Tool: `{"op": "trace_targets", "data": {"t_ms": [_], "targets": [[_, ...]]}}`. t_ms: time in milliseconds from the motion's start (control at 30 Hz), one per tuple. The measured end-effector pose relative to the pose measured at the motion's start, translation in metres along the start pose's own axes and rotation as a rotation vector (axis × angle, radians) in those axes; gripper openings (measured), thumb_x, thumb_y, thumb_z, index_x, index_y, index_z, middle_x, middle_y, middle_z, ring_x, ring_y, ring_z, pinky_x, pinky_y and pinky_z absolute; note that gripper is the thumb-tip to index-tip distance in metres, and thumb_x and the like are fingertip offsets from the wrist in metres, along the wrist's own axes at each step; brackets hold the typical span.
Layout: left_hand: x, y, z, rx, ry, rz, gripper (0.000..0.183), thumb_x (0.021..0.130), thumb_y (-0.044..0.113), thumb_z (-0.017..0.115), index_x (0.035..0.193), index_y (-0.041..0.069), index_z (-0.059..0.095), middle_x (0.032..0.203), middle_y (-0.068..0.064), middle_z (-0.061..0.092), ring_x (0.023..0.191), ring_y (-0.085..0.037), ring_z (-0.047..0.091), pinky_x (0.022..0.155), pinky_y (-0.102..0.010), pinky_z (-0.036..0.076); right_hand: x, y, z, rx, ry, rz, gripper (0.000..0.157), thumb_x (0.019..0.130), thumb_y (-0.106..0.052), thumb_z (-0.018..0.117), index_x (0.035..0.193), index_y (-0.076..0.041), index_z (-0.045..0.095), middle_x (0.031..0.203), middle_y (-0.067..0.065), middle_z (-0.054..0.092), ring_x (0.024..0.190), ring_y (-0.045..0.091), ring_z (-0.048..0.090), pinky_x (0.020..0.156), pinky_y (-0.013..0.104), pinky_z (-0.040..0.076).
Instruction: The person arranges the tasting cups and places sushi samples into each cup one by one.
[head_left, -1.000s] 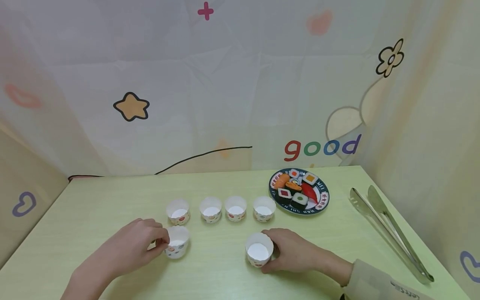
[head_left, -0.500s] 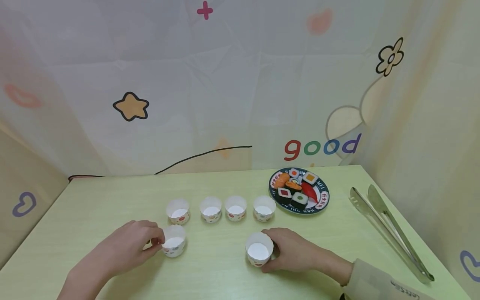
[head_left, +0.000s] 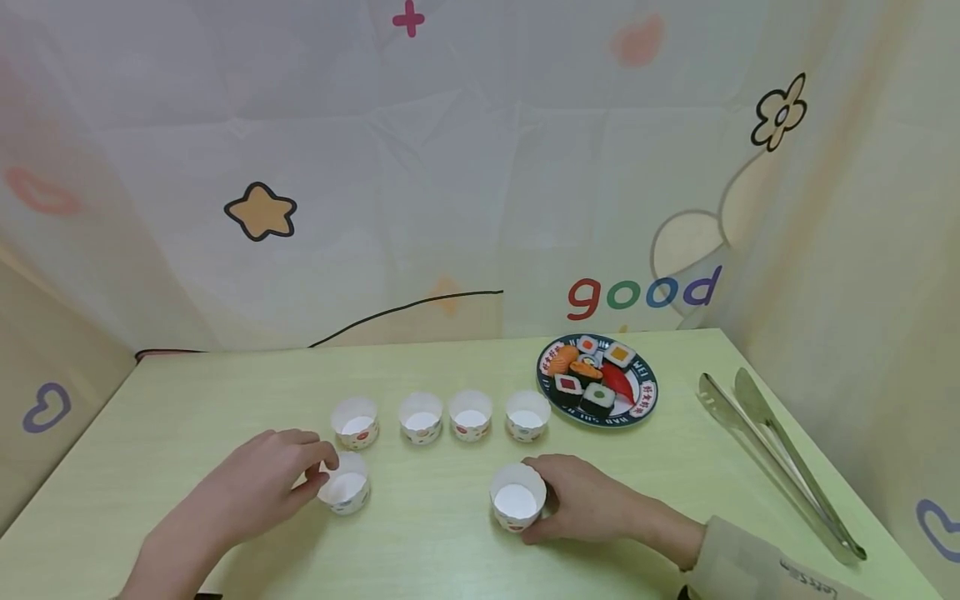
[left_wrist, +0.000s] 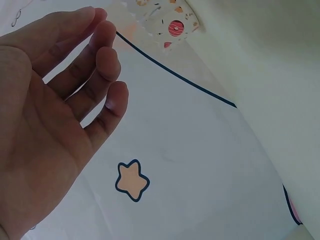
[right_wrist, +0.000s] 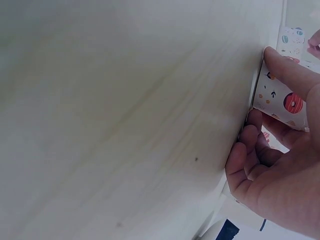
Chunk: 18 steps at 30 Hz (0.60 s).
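In the head view, my right hand (head_left: pixel 577 500) holds a white paper baking cup (head_left: pixel 517 497) from its right side, thumb in front and fingers behind, down at the table. The right wrist view shows this cup's donut-printed wall (right_wrist: pixel 280 95) between thumb and fingers. My left hand (head_left: pixel 277 479) hovers at the left rim of another paper baking cup (head_left: pixel 347 487), its fingertips overlapping the rim in the head view. From the left wrist, the left hand (left_wrist: pixel 65 100) appears with fingers loosely bent and nothing between them. Both cups stand upright.
A row of several similar baking cups (head_left: pixel 422 421) stands behind the hands. At back right is a round plate (head_left: pixel 648 392) bearing sushi pieces (head_left: pixel 597 398). Metal tongs (head_left: pixel 783 467) lie along the right side of the table (head_left: pixel 427 550). A printed curtain (head_left: pixel 375 192) encloses the table.
The left hand's cup has shifted slightly left, and that hand's fingers have since loosened and lifted from its rim. The right hand and its cup have stayed in place.
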<state>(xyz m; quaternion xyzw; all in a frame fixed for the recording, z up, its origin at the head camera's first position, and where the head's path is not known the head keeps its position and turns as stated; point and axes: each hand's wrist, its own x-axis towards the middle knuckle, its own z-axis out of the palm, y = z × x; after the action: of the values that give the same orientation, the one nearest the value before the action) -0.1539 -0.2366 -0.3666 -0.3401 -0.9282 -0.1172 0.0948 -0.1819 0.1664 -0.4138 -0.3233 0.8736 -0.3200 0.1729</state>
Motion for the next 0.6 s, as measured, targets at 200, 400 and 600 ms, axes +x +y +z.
{"op": "trace_targets", "data": {"t_ms": [200,400,600], "targets": [[0.008,0.008,0.000,-0.010,-0.006,0.028,0.022,0.082,0.002,0.081,0.093,0.018,0.071,0.087,0.016,0.065,0.075,-0.005,0.061,0.074,-0.040,0.053,0.000,-0.001,0.000,0.016,-0.007,0.009,0.049,0.079,-0.033,0.091,0.119,-0.019,0.066,0.109,-0.017,0.064,0.102,0.008,0.057,0.100,0.043,0.046],[0.014,0.015,-0.002,-0.038,-0.038,0.031,0.021,0.084,0.003,0.081,0.097,0.018,0.072,0.089,0.012,0.068,0.077,-0.008,0.063,0.078,-0.043,0.053,0.001,0.000,0.000,0.024,-0.013,0.016,0.048,0.080,-0.032,0.090,0.120,-0.019,0.066,0.111,-0.016,0.064,0.103,0.009,0.057,0.100,0.043,0.046],[0.023,0.026,0.001,-0.023,-0.028,0.069,0.018,0.086,0.003,0.078,0.095,0.019,0.073,0.092,0.013,0.068,0.075,-0.003,0.061,0.081,-0.045,0.052,0.001,0.000,-0.001,0.010,-0.008,0.007,0.048,0.080,-0.034,0.090,0.119,-0.020,0.066,0.109,-0.018,0.064,0.102,0.007,0.057,0.101,0.043,0.046]]}}
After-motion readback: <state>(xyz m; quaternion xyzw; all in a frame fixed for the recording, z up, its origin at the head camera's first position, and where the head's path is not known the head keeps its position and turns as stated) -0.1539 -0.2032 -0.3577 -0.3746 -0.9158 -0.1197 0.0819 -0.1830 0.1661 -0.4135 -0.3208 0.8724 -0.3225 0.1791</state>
